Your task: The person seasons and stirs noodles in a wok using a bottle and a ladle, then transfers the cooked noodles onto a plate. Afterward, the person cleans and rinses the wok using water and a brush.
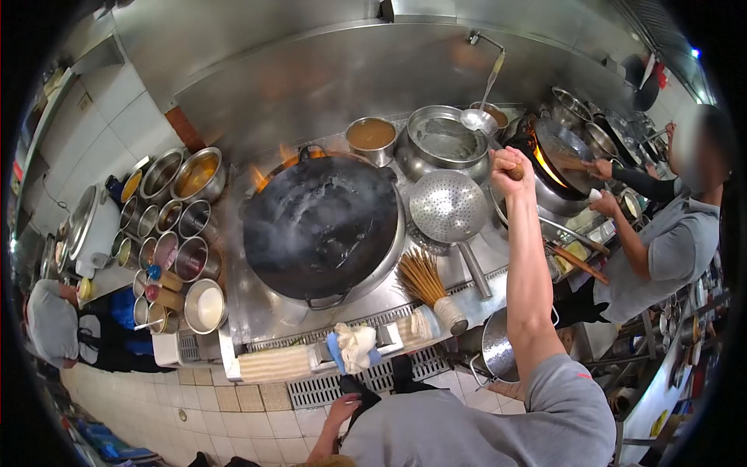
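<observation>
My right hand is closed round the wooden-ended handle of a metal ladle, whose bowl is over a large steel pot. Down by my waist, my left hand hangs low near my dark clothing; what its fingers do is too small to tell. A big black wok smokes on the stove, with flames at its back left rim. Between wok and right arm lies a perforated strainer. Below it rests a bamboo brush.
Metal bowls and sauce containers crowd the left side. A cloth lies on the front edge. At right, a person works at another flaming wok; another person stands far left. A pot sits below my forearm.
</observation>
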Available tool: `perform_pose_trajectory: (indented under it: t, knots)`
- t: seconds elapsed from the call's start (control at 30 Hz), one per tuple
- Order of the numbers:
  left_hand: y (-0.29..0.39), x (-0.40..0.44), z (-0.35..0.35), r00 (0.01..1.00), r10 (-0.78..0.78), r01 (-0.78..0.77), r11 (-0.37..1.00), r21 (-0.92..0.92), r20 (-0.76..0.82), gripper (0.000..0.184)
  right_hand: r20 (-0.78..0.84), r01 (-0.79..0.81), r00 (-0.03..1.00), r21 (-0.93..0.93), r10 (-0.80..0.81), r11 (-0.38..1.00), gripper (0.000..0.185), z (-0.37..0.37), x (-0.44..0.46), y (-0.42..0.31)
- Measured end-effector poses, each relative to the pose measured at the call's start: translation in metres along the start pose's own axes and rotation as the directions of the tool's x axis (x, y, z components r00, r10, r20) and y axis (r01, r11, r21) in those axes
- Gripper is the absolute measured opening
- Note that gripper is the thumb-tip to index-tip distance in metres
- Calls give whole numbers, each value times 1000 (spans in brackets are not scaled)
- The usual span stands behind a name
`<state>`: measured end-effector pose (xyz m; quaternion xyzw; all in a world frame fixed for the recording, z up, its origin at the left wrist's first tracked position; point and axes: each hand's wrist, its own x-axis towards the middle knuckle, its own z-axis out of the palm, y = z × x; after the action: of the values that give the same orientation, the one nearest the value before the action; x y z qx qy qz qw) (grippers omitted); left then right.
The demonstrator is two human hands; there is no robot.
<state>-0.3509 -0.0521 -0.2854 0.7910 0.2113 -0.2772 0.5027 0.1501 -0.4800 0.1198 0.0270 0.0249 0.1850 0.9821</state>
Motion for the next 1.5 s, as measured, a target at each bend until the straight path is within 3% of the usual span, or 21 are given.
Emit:
perform_pose_trajectory:
  t: [0.07,0.1,0.2,0.23,0.27,0.37,0.47,0.9,1.1,1.13,1.4,1.5]
  knots:
    - [48,11,17,977,157,-187,955,228,146,45,1,49,999,-18,-49,999,6,1,-2,2]
    - [57,24,29,948,202,-277,902,331,244,47,-18,40,999,-13,-40,999,8,6,-6,4]
    - [83,58,69,827,414,-559,538,630,380,60,-58,60,996,-7,-61,998,42,11,-8,4]
    - [99,62,79,835,390,-549,549,630,388,64,-69,73,995,-19,-74,997,55,11,-8,4]
    - [118,67,87,843,364,-538,559,630,396,69,-84,83,993,-6,-83,997,56,12,-9,4]
    - [134,91,108,842,340,-538,569,621,418,85,-79,67,995,-15,-68,998,42,19,-18,13]
    - [124,120,132,839,341,-544,554,630,425,93,-82,43,996,-11,-44,999,42,19,-18,5]
    - [149,114,124,863,214,-491,564,663,457,86,-72,45,996,-3,-45,999,44,13,-18,1]
    - [137,128,131,848,167,-498,575,649,503,99,-62,30,998,1,-30,1000,43,5,-19,-3]
    - [131,130,135,849,232,-517,551,656,474,99,-69,41,997,-17,-42,999,43,4,-19,-3]
    - [135,129,133,850,175,-478,655,585,497,100,-82,65,995,0,-65,998,42,3,-22,1]
    - [137,127,132,862,192,-479,612,629,469,99,-101,69,993,37,-65,997,58,-4,-20,-6]
